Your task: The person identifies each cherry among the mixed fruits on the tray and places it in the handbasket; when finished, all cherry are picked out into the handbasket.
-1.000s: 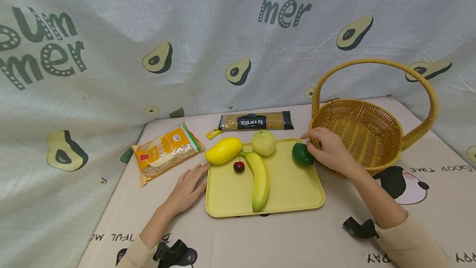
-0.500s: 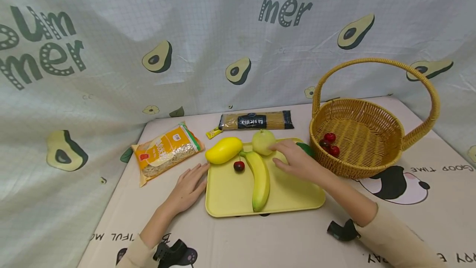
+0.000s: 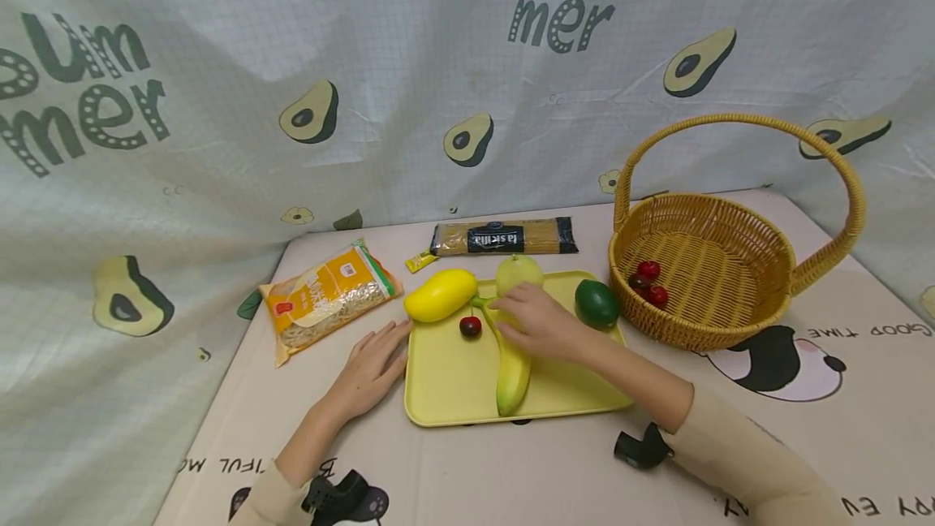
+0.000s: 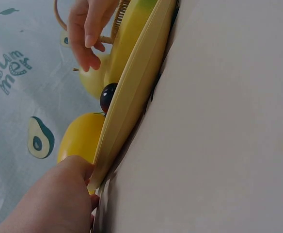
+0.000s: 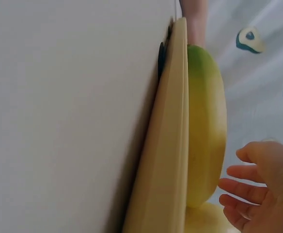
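Note:
On the yellow tray [image 3: 453, 396] lie a banana [image 3: 514, 384], a yellow mango [image 3: 441, 295], a dark red cherry [image 3: 471, 326], a pale green round fruit with a stem [image 3: 517, 268] and a dark green rounded fruit [image 3: 596, 304]. My right hand [image 3: 536, 321] hovers over the banana's upper part, hiding some of it, its fingertips pointing toward the cherry. In the right wrist view the right hand's fingers [image 5: 245, 190] are loosely bent with nothing between them. My left hand [image 3: 374, 368] rests beside the tray's left edge, fingertips touching the rim near the mango.
A wicker basket [image 3: 701, 331] with a tall handle stands right of the tray, several cherries [image 3: 648, 282] inside. Behind the tray lie a pasta pack [image 3: 504, 238] and a small yellow sachet [image 3: 420, 260]. An orange bag of grain [image 3: 330, 299] lies at the left.
The right hand has come away from the basket's near left rim and moved left across the tray to above the banana, uncovering the cherries in the basket. The left hand has stayed put.

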`<state>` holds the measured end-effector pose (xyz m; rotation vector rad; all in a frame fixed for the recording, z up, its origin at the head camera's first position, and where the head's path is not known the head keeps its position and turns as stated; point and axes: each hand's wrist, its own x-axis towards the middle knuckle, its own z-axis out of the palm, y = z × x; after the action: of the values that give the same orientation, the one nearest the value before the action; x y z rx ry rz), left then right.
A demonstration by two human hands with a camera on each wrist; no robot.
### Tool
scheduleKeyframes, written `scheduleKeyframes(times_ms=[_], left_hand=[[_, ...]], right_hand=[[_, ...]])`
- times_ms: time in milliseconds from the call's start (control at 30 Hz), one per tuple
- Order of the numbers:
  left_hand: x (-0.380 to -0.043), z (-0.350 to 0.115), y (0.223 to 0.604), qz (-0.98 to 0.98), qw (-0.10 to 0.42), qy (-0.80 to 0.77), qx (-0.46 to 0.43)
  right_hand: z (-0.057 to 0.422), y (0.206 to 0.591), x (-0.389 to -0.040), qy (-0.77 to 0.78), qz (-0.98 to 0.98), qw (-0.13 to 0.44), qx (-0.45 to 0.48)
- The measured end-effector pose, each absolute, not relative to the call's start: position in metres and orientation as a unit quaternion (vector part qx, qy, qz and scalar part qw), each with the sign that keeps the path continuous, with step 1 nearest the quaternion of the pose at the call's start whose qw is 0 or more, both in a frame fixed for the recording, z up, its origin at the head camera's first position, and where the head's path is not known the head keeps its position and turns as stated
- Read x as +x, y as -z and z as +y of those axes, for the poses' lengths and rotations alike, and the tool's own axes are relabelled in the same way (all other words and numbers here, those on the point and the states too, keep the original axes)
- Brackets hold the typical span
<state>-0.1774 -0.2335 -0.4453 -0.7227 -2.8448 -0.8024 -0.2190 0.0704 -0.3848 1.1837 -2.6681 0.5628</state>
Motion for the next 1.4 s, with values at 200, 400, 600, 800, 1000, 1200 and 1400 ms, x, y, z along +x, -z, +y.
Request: scheduleKeyframes(times_ms=[200, 400, 600, 800, 1000, 1200, 1400], left_hand=[[-0.178, -0.234, 0.446, -0.935, 0.051, 0.261, -0.237], [-0.177, -0.234, 0.446, -0.933, 0.051, 0.264, -0.239], [-0.178, -0.234, 0.446, -0.933, 0.05, 0.264, -0.238], [-0.179, -0.234, 0.448, -0.934, 0.051, 0.262, -0.238], [-0.178, -0.234, 0.447, -0.935, 0.05, 0.263, -0.235], [-0.178, -0.234, 0.446, -0.935, 0.051, 0.261, -0.236], [-0.179, -0.234, 0.447, -0.933, 0.055, 0.263, -0.237]], right_hand=[[0.055, 0.386, -0.224, -0.163, -0.883, 0.108, 0.427], [0.043, 0.389, -0.229, -0.116, -0.887, 0.118, 0.431], [0.035, 0.394, -0.233, -0.09, -0.893, 0.122, 0.425], [0.033, 0.401, -0.235, -0.091, -0.888, 0.138, 0.428], [0.031, 0.404, -0.235, -0.105, -0.882, 0.141, 0.437], [0.032, 0.402, -0.234, -0.114, -0.883, 0.111, 0.442], [0.031, 0.4, -0.233, -0.111, -0.885, 0.085, 0.444]])
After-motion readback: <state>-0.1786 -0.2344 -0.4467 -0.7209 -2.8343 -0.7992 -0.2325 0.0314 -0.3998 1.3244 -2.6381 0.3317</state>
